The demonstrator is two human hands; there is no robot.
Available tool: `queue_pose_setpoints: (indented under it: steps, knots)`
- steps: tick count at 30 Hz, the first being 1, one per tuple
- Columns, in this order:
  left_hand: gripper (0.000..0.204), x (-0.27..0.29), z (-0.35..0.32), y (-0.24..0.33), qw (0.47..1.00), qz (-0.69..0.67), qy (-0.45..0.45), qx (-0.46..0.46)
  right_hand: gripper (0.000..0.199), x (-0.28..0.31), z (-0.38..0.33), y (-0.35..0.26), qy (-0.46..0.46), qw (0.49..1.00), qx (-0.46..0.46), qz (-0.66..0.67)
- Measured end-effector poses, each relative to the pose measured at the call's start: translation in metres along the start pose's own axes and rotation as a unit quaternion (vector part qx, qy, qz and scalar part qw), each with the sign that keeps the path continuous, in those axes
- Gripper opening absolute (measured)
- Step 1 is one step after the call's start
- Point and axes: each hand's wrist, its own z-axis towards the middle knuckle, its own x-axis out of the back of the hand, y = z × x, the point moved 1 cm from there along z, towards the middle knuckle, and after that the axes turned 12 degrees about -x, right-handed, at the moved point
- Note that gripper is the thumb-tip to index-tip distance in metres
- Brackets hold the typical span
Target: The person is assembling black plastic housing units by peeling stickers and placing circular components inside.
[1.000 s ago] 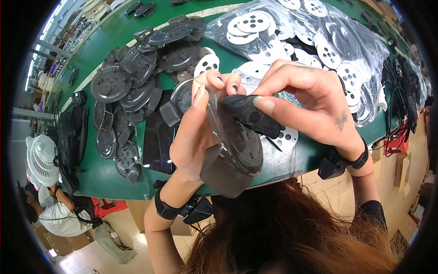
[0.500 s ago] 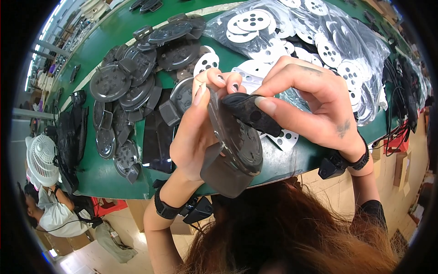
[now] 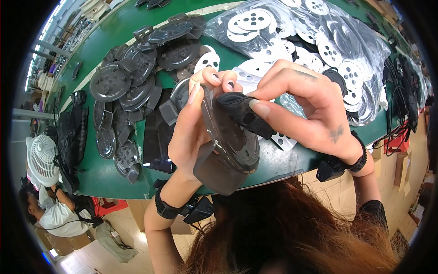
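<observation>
My left hand (image 3: 189, 121) grips a dark translucent plastic housing (image 3: 221, 169), round at one end with a boxy block at the lower end, tilted on edge above the table. Between the thumb and forefinger of my right hand (image 3: 303, 102) is a thin black disc-like pad with holes (image 3: 246, 116), bent and lying against the housing's upper rim. Part of the housing's round face is hidden behind the pad. The fingertips of both hands are close together at the top.
Similar dark housings (image 3: 109, 82) are heaped on the green table (image 3: 269, 171) at left. A clear plastic bag (image 3: 219, 32) holds white discs with holes (image 3: 253, 20) at the back right. Black cables (image 3: 397, 86) lie at the right edge; a white fan (image 3: 43, 160) and a seated person (image 3: 59, 217) are at far left.
Both hands have shifted slightly left with the housing and the pad. The pad stays pinched against the rim. A dark round piece now shows beside the right hand, near the bag.
</observation>
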Motion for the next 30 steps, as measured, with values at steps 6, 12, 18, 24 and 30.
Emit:
queue_pose_setpoints:
  steps: [6,12,18,24,30]
  knots:
    - [0.019,-0.003,-0.002,0.001,1.000,0.013,0.020,-0.014,0.010,-0.004,-0.001,0.001,0.005,1.000,0.008,-0.006]
    - [0.021,0.002,-0.003,-0.003,0.999,0.022,0.028,-0.018,0.010,-0.007,-0.005,0.000,0.010,1.000,0.020,-0.013]
    - [0.023,0.003,-0.004,-0.005,0.999,0.022,0.035,-0.035,0.017,-0.011,-0.007,0.001,0.021,0.999,0.033,-0.034]
    - [0.032,0.000,0.002,-0.009,0.995,0.054,0.017,-0.078,0.050,-0.018,-0.012,0.002,-0.007,0.998,0.000,-0.062]
    - [0.038,-0.009,-0.002,-0.003,0.995,-0.034,0.087,-0.021,0.077,-0.021,-0.008,0.008,0.006,0.987,0.016,-0.163]
